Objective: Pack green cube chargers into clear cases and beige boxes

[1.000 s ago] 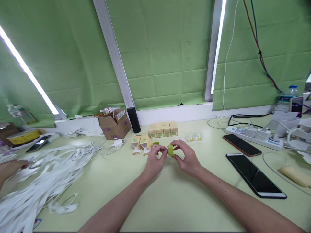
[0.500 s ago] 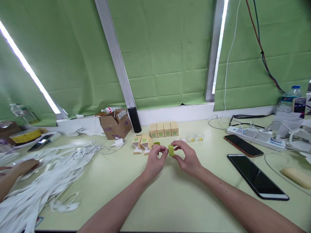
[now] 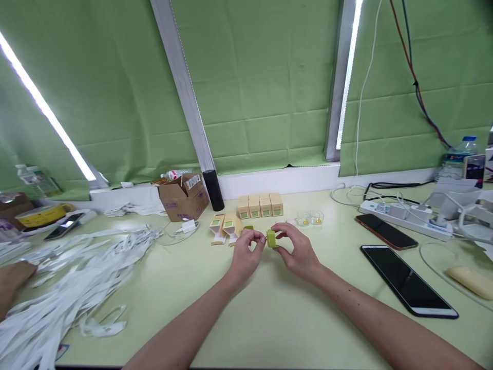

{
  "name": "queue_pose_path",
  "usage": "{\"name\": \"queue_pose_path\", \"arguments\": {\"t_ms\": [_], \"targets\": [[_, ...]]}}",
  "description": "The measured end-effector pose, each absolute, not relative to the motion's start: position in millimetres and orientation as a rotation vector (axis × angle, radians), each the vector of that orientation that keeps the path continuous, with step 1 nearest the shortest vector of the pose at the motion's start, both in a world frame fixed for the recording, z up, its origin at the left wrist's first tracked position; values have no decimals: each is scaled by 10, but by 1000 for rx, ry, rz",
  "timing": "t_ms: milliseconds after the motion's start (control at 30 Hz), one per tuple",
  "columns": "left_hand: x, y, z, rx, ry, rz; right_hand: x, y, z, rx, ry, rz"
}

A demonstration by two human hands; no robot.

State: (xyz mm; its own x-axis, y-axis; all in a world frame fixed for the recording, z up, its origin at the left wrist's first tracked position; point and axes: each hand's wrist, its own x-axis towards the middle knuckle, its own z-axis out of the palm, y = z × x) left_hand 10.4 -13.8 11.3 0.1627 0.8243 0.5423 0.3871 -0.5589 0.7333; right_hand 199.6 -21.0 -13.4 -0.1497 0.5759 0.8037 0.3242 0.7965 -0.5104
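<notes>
My right hand [image 3: 297, 251] grips a small green block-like case [image 3: 271, 238] between thumb and fingers, above the middle of the table. Facing it, my left hand [image 3: 245, 257] is closed in a pinch at the case's left side; whatever lies between its fingertips is too small to make out. Just behind the left hand, another green piece [image 3: 248, 227] shows in part. Two small kraft boxes [image 3: 228, 224] with flaps open stand to the left of it. A row of several closed kraft boxes [image 3: 260, 205] stands farther back, with clear plastic containers [image 3: 310, 218] holding something yellow to the right.
Two phones [image 3: 408, 280] and a white power strip [image 3: 404, 218] with cables occupy the right side. White straps [image 3: 84, 277] are heaped at left, by another person's hand [image 3: 17, 275]. A cardboard box [image 3: 183, 199] and black cylinder [image 3: 213, 190] stand behind.
My two hands and the green case stay nearly in place. The other person's hand at far left has shifted further left.
</notes>
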Motion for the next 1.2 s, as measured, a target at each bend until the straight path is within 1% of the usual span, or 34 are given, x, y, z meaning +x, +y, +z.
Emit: {"name": "queue_pose_path", "arguments": {"t_ms": [800,933,1067,1200], "targets": [[44,-75,84,1954,1203,1413,2024,-198,-121,-728,-1709,254],[0,-11,40,1920,1286,1492,2056,-174,-132,-761,-1680,256],[-21,-34,26,2041,1292,1577,2070,-175,-118,-770,-1689,236],[16,-151,61,2305,1132,1534,2061,-207,-103,-746,-1745,192]]}}
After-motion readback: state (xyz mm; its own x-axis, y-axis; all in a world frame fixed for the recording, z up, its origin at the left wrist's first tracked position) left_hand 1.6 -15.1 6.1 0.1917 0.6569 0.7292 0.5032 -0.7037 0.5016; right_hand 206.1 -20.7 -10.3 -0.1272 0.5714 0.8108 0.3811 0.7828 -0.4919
